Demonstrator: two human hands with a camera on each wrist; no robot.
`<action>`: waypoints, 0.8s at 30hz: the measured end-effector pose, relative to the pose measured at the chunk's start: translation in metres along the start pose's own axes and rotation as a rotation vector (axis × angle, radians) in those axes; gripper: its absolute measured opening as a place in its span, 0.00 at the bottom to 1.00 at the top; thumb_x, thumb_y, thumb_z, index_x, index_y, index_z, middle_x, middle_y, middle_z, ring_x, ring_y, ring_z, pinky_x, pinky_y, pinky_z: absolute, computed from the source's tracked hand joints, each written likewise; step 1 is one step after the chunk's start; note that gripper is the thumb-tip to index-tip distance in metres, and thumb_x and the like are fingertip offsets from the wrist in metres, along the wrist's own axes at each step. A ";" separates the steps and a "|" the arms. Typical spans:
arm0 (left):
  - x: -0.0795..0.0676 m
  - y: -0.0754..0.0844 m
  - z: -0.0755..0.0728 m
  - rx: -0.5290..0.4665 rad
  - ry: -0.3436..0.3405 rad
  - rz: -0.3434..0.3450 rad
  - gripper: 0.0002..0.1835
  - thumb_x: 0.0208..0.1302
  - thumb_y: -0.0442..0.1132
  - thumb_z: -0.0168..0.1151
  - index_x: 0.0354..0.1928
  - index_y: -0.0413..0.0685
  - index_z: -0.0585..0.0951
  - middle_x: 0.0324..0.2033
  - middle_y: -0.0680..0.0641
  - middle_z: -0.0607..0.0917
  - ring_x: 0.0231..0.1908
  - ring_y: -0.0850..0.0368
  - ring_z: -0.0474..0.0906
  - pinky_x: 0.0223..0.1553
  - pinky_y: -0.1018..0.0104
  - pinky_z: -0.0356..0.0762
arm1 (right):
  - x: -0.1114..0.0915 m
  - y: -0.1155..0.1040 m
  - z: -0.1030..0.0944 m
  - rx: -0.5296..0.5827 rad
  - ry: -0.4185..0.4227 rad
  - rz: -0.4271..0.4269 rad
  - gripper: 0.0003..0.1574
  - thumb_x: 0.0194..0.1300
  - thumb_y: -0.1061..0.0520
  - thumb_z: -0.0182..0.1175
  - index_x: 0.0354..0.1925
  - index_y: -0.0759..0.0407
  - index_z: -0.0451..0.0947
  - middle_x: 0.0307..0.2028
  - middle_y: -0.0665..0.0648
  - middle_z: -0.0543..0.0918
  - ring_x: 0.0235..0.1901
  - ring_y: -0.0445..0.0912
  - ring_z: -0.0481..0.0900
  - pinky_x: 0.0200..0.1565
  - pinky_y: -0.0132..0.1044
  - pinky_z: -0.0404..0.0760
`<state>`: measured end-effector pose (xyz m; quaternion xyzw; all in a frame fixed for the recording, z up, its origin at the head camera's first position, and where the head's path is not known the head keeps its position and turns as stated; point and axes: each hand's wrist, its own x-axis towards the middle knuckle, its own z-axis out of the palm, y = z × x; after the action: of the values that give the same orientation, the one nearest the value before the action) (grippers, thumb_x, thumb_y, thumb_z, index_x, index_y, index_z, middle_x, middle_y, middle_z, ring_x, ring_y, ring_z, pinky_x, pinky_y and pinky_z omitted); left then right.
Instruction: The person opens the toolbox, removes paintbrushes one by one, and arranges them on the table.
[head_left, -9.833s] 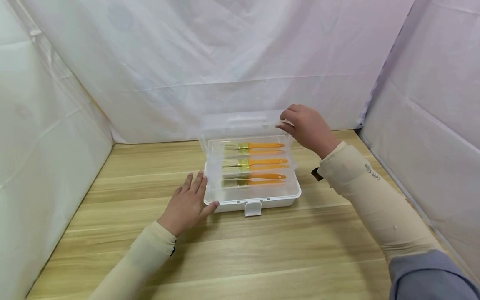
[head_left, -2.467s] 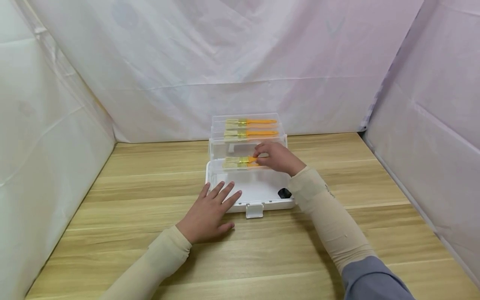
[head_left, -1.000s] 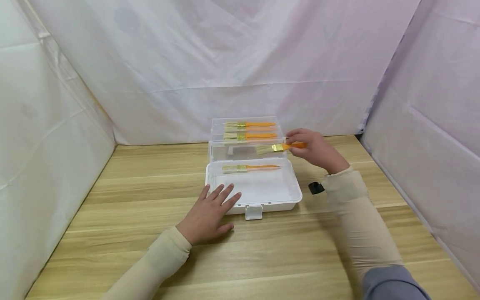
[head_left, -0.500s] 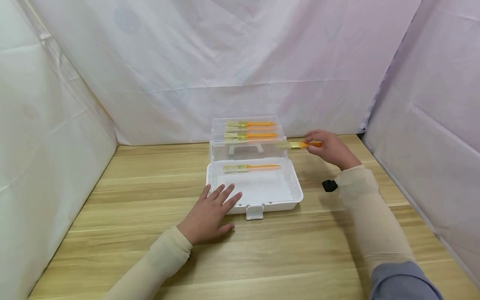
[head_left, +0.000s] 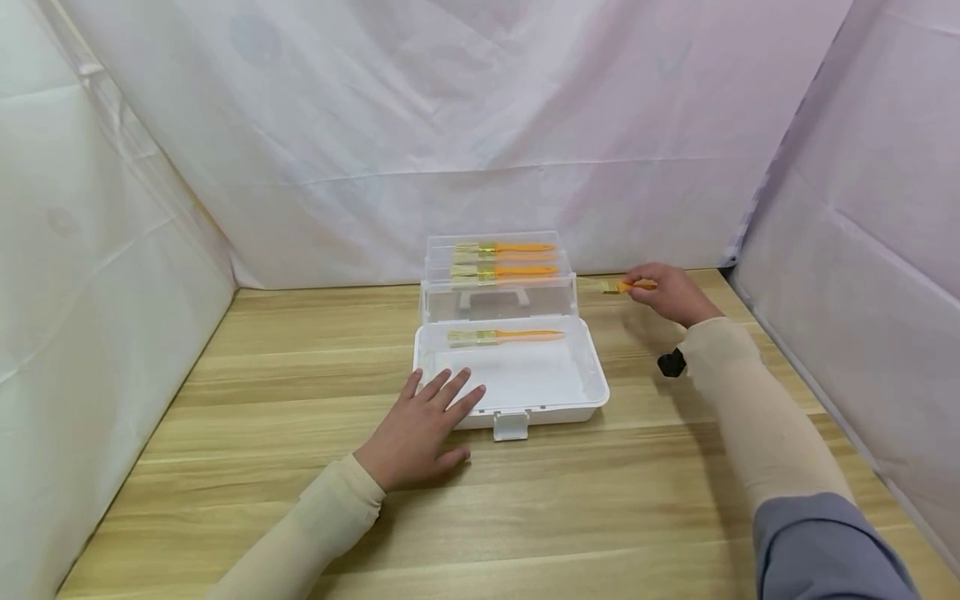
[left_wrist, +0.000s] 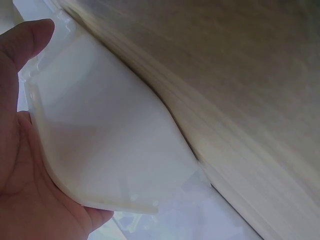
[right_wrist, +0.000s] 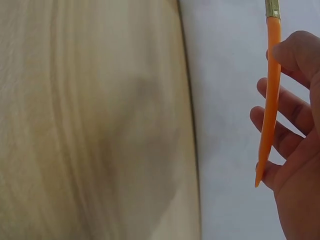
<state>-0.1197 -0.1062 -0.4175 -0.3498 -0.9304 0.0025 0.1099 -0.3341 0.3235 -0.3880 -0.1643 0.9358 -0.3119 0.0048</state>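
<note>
My right hand (head_left: 667,293) pinches a paintbrush (right_wrist: 271,95) by its orange handle, right of the box's raised lid, bristles pointing left. In the right wrist view the thumb and fingertips meet on the handle near the metal band. My left hand (head_left: 412,433) lies with spread, straight fingers over the front left corner of the white plastic box (head_left: 555,410). In the left wrist view its thumb is by the latch and its fingers lie along the rim. Clear trays behind hold an upper paintbrush (head_left: 525,247), a middle paintbrush (head_left: 525,271) and a lower paintbrush (head_left: 517,334).
The clear lid (head_left: 442,305) with a white handle stands up at the back of the box. A latch (head_left: 512,426) hangs at the box's front. White curtains (head_left: 487,125) enclose the wooden table (head_left: 300,375) at the back and both sides.
The right hand took a paintbrush from the lowest tray and carried it right, away from the box. Earlier, the lid was lifted and the trays spread back. The left hand stays at the front corner lately.
</note>
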 end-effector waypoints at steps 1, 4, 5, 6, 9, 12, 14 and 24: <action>0.000 0.000 0.000 -0.001 0.000 0.000 0.46 0.52 0.64 0.58 0.71 0.60 0.54 0.69 0.47 0.56 0.66 0.46 0.55 0.61 0.39 0.45 | 0.001 0.004 0.001 -0.020 -0.009 0.006 0.14 0.63 0.52 0.57 0.45 0.56 0.79 0.56 0.61 0.72 0.58 0.56 0.65 0.54 0.56 0.66; 0.000 0.000 0.001 -0.004 -0.002 -0.002 0.46 0.52 0.64 0.58 0.71 0.60 0.54 0.69 0.48 0.55 0.66 0.46 0.55 0.62 0.39 0.45 | 0.005 0.017 0.007 -0.072 -0.025 0.002 0.12 0.62 0.52 0.58 0.43 0.55 0.79 0.54 0.61 0.74 0.56 0.56 0.68 0.52 0.54 0.67; 0.000 0.000 0.001 -0.005 -0.003 -0.004 0.46 0.52 0.64 0.58 0.71 0.60 0.53 0.69 0.48 0.55 0.66 0.46 0.54 0.62 0.39 0.44 | 0.006 0.020 0.009 -0.089 -0.028 0.000 0.12 0.62 0.53 0.58 0.43 0.55 0.80 0.53 0.60 0.75 0.54 0.55 0.69 0.51 0.53 0.68; 0.000 0.000 0.002 -0.007 -0.003 -0.005 0.46 0.52 0.63 0.58 0.71 0.60 0.53 0.69 0.48 0.55 0.66 0.46 0.54 0.62 0.39 0.44 | 0.007 0.024 0.010 -0.102 -0.031 -0.001 0.11 0.62 0.54 0.58 0.42 0.55 0.80 0.52 0.60 0.76 0.53 0.55 0.70 0.50 0.52 0.68; 0.000 0.000 0.002 -0.015 -0.005 -0.009 0.45 0.53 0.63 0.58 0.71 0.60 0.53 0.69 0.48 0.55 0.66 0.47 0.54 0.62 0.39 0.43 | 0.009 0.033 0.015 -0.128 -0.038 -0.016 0.09 0.61 0.57 0.58 0.40 0.56 0.81 0.49 0.61 0.78 0.48 0.54 0.72 0.48 0.50 0.69; 0.001 -0.001 0.002 -0.018 -0.007 -0.011 0.45 0.53 0.62 0.58 0.71 0.61 0.53 0.69 0.48 0.55 0.66 0.47 0.53 0.62 0.39 0.43 | 0.013 0.041 0.018 -0.135 -0.051 -0.028 0.09 0.59 0.60 0.58 0.39 0.57 0.81 0.47 0.62 0.79 0.45 0.53 0.73 0.45 0.49 0.69; 0.001 0.000 0.002 -0.020 -0.012 -0.013 0.45 0.53 0.62 0.58 0.71 0.61 0.53 0.69 0.48 0.54 0.66 0.47 0.53 0.62 0.40 0.43 | 0.014 0.047 0.021 -0.148 -0.057 -0.036 0.08 0.59 0.61 0.58 0.38 0.57 0.81 0.46 0.62 0.80 0.42 0.53 0.74 0.43 0.48 0.70; 0.002 0.001 -0.001 -0.017 -0.011 -0.016 0.45 0.53 0.62 0.58 0.71 0.60 0.53 0.69 0.47 0.56 0.66 0.46 0.54 0.62 0.39 0.44 | 0.013 0.059 0.031 -0.134 -0.069 -0.011 0.12 0.61 0.61 0.52 0.40 0.58 0.81 0.47 0.63 0.79 0.53 0.58 0.71 0.54 0.55 0.65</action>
<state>-0.1200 -0.1045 -0.4160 -0.3432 -0.9337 -0.0046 0.1017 -0.3608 0.3459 -0.4465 -0.1798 0.9530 -0.2426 0.0245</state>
